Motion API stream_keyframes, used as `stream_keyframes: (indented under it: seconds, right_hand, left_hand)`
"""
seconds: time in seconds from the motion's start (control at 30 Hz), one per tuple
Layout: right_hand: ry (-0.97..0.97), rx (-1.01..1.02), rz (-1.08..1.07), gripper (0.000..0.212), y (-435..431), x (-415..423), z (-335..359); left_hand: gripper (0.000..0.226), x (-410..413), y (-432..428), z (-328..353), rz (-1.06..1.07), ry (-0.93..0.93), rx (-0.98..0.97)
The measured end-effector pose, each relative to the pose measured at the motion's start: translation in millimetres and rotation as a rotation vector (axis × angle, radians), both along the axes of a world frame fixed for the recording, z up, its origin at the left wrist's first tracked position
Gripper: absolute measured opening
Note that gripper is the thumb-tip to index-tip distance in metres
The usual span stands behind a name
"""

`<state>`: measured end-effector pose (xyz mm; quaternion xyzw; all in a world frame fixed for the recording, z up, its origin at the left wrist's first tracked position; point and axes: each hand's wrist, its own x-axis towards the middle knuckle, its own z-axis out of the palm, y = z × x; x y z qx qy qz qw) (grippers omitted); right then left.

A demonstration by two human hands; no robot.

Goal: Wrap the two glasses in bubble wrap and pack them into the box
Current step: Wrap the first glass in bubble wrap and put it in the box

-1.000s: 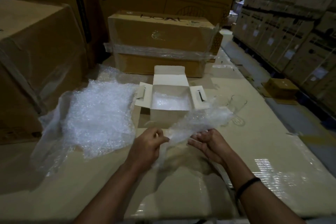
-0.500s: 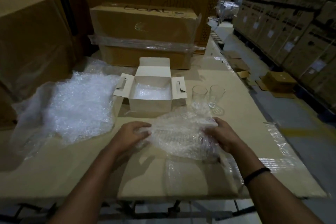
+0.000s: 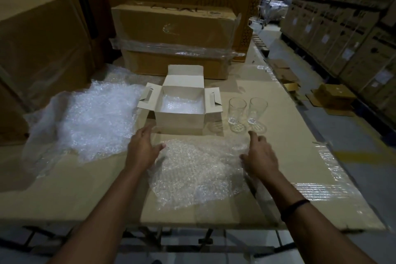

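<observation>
A cardboard-covered desk in a dim warehouse of stacked cartons carries a flat bubble wrap sheet. The left hand and right hand rest on its side edges, each grip loose, fingers spread, clasping nothing. Two glasses stand upright just right of the open white box; a bubble wrap pile lies to its left.

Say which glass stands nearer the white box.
The glass next to the side flap of the box; the other glass stands beyond it, toward the aisle.
</observation>
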<state>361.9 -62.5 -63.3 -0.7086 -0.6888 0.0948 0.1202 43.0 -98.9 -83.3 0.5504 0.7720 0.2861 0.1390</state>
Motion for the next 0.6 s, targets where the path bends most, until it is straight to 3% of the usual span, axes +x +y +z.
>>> stream_keyframes:
  seconds: [0.03,0.1,0.2,0.3,0.43,0.53,0.6]
  right_hand:
    - [-0.092,0.134,0.015,0.068,-5.1,-3.1,0.3]
    - [-0.092,0.246,0.085,0.051,-12.9,-16.2,2.7]
    - [-0.023,0.179,0.233,0.043,-18.0,-43.9,-4.9]
    - [-0.126,0.061,0.236,0.055,-13.9,-55.7,-21.5]
    - [-0.208,-0.081,0.124,0.072,-3.3,-57.5,-30.0]
    - [-0.132,0.072,0.164,0.069,-8.7,-68.5,-26.1]
    - [-0.096,0.039,0.341,0.066,-14.9,-75.5,-30.8]
  left_hand:
    - [0.067,-1.5,-5.4,-2.6,0.056,0.119,-0.033]
    - [0.065,-2.5,-14.5,-7.4,0.103,0.306,-0.163]
    - [0.056,0.7,-18.2,-12.3,0.076,0.36,-0.25]
    - [0.039,2.4,-14.1,-15.6,0.037,0.24,-0.164]
    - [0.009,0.9,-11.4,-9.2,0.0,-0.099,-0.028]
    - [0.018,0.2,-7.5,-2.9,-0.004,-0.278,0.002]
    - [0.03,1.6,-7.6,1.2,-0.053,-0.392,-0.005]
